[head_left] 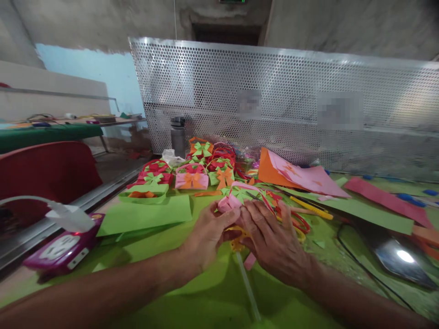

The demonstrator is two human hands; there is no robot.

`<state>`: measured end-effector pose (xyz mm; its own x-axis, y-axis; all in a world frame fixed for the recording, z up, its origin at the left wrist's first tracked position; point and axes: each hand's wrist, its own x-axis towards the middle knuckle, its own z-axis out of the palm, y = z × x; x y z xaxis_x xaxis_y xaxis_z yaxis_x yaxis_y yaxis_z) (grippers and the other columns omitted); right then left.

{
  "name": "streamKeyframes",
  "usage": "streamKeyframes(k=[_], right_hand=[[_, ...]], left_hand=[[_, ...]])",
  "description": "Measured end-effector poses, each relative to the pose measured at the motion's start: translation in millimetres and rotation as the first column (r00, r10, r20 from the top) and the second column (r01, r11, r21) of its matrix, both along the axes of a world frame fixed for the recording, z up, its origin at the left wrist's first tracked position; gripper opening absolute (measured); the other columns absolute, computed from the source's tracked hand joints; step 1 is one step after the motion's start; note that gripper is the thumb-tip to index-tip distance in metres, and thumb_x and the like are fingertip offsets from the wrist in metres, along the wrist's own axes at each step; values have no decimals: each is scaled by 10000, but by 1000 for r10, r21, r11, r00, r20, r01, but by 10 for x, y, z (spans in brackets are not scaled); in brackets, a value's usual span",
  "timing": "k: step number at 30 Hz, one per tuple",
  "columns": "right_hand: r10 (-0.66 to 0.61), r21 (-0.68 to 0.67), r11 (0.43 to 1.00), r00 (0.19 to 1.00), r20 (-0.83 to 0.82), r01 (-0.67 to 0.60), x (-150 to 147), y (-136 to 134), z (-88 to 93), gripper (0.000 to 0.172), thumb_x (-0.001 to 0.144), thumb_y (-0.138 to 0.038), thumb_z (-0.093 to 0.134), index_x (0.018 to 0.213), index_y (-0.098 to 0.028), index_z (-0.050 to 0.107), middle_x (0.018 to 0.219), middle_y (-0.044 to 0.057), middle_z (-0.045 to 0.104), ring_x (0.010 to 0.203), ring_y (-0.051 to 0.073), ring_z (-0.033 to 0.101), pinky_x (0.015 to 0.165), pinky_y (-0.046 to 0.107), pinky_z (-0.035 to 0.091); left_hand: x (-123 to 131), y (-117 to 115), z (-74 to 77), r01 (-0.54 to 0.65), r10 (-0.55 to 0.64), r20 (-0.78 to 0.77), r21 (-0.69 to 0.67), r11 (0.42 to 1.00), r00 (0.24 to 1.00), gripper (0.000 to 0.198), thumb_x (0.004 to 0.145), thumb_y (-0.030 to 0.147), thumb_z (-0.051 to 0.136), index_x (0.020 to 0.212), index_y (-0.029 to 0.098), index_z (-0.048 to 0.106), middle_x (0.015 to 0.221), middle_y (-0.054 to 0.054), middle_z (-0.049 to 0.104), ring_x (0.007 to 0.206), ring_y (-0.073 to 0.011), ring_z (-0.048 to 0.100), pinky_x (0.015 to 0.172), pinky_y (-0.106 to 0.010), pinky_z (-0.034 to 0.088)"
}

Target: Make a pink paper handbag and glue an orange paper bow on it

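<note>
From the head camera I see a green-covered table (pixel 206 292) below a perforated metal screen (pixel 291 100) across the upper frame. At centre, my left hand (pixel 209 233) and right hand (pixel 274 242) both pinch a pink paper basket (pixel 230 201) bearing a green bow. No writing is legible.

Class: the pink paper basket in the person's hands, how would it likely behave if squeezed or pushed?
The pink basket is folded paper, so it is probably very light and would slide at a nudge. Its thin walls and looped handle would likely crumple under a firm squeeze. Both the left hand and right hand touch it with fingertips only.
</note>
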<state>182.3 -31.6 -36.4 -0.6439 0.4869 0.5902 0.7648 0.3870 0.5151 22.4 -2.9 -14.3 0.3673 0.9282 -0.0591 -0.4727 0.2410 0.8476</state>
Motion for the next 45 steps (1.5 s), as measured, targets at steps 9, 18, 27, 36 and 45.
streamKeyframes(k=[9,18,27,36,45], right_hand=[[17,2,1000,1000,10,-17,93,43,24,408,891,-283,449,1243,-78,474,1238,154,557,1180,320,421,995,639,90],[-72,-19,997,996,-54,71,34,21,123,503,901,-380,396,1218,3,468,1204,223,557,1140,350,456,979,616,156],[-37,2,999,975,-220,38,120,39,100,508,863,-309,468,1268,-11,391,1169,217,562,1135,330,466,984,589,232],[162,-194,943,884,-439,-269,127,-43,70,607,804,-289,553,1306,-81,283,1224,184,528,1202,264,425,1047,504,192],[51,-311,918,852,-521,-245,22,-13,4,487,758,-201,537,1209,-148,365,1207,158,547,1167,270,457,1016,530,184]], left_hand=[[-31,81,21,-46,40,-59,-108,993,997,144,734,250,606,815,153,536,708,-35,624,573,-152,598,530,-295,499],[-13,47,21,28,-24,42,-100,995,999,82,766,183,564,829,151,522,773,-61,650,646,-156,629,621,-301,525],[-101,-13,32,144,-126,-92,231,962,988,418,707,214,686,1084,175,510,1031,-93,628,890,-188,605,738,-289,494],[-186,2,104,285,-179,-255,478,831,950,687,552,59,756,1175,219,514,1125,-80,603,1045,-252,558,879,-334,448],[-202,-38,87,259,133,-425,741,620,896,614,559,161,779,1137,186,572,1208,-115,554,1161,-293,459,1015,-392,319]])
